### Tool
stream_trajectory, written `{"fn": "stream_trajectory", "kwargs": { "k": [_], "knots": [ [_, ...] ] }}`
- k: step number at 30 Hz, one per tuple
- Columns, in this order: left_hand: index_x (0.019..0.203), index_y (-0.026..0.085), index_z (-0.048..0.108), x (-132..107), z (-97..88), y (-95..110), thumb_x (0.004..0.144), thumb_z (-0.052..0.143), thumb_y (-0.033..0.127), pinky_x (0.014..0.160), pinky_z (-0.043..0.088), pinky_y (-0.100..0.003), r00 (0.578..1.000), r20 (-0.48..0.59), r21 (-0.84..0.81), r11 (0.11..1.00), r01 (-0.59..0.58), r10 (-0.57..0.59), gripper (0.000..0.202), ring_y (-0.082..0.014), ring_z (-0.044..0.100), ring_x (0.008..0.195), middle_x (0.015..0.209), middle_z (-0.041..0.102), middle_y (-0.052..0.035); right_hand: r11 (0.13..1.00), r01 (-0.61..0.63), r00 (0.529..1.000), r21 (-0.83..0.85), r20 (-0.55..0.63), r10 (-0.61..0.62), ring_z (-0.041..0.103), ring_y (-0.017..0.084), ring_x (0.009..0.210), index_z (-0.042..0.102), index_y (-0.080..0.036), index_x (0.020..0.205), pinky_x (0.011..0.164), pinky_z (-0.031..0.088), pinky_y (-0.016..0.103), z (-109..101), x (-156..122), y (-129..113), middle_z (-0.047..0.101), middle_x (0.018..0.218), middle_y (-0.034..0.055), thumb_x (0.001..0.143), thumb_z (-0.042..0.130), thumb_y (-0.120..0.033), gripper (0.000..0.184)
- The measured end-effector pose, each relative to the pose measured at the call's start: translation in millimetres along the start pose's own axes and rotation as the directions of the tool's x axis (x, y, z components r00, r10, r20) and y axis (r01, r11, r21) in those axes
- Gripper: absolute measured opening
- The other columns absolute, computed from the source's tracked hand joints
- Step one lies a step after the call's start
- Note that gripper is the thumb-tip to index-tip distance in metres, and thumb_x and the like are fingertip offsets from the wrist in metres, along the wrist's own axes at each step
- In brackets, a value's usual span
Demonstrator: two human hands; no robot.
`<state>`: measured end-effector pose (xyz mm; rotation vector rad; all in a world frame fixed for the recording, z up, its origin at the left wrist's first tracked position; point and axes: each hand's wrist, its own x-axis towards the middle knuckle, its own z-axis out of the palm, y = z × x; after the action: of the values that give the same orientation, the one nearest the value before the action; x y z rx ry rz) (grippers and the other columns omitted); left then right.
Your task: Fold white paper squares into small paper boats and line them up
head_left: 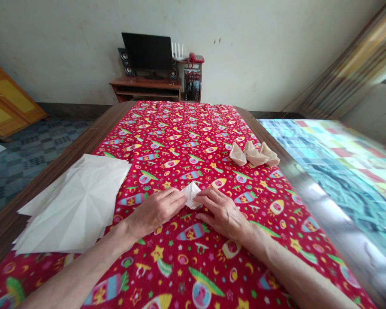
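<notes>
A small white folded paper [192, 195] lies between my hands near the middle of the red patterned cloth, its top coming to a point. My left hand [164, 207] holds its left edge, fingers pressed together. From the other side, my right hand [221, 211] has its fingertips on the paper's right edge, with the thumb lower down beside it. Left of my forearm sits a stack of white paper sheets [80, 201], the top one creased in rays from its centre. Several folded paper pieces [256, 154], boat-like and cream-coloured, stand together at the right.
The cloth [180, 274] covers most of a brown wooden table [59, 165]. Along the right edge is a bed [334, 171] with a patchwork cover. Beyond the table's far end, a monitor [148, 51] and speakers stand on a desk, near a red telephone [196, 58].
</notes>
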<state>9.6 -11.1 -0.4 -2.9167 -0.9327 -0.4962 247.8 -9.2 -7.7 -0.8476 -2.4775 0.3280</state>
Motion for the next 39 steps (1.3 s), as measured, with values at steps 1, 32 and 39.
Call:
{"fn": "stream_trajectory", "kwargs": {
  "k": [1,32,39],
  "knots": [
    [0.107,0.017,0.058,0.7,1.7,-0.2,0.093,0.042,0.012,0.088,0.05,-0.031,0.999,-0.033,-0.02,1.0,0.021,-0.022,0.022,-0.017,0.057,0.098,0.101,0.063,-0.0051,1.0,-0.009,1.0,-0.019,0.0,0.009,0.055,0.019,0.097,0.056,-0.021,0.115,0.084,0.048,0.033,0.6,0.4,-0.2,0.059,0.109,0.0087,0.09,0.053,-0.032,0.027],
    [0.129,0.021,0.047,16.4,15.7,6.0,0.092,0.045,0.018,0.092,0.045,-0.038,0.911,-0.171,-0.031,0.926,0.376,-0.375,0.037,-0.0216,0.053,0.107,0.116,0.058,-0.0073,0.846,-0.424,0.89,-0.324,0.023,0.455,0.055,0.013,0.062,0.058,-0.019,0.075,0.053,0.027,0.025,-3.1,25.6,-3.5,0.062,0.073,0.0013,0.091,0.05,-0.037,0.025],
    [0.139,0.016,0.038,8.1,12.9,21.8,0.084,0.035,0.004,0.113,0.027,-0.044,0.988,-0.002,0.009,0.988,0.157,-0.157,0.057,-0.0201,0.032,0.136,0.143,0.043,-0.0058,0.856,-0.385,0.918,-0.346,-0.048,0.393,0.057,0.013,0.063,0.059,-0.019,0.078,0.055,0.028,0.025,3.9,19.9,-0.2,0.063,0.073,0.0023,0.093,0.046,-0.037,0.027]
  ]
}}
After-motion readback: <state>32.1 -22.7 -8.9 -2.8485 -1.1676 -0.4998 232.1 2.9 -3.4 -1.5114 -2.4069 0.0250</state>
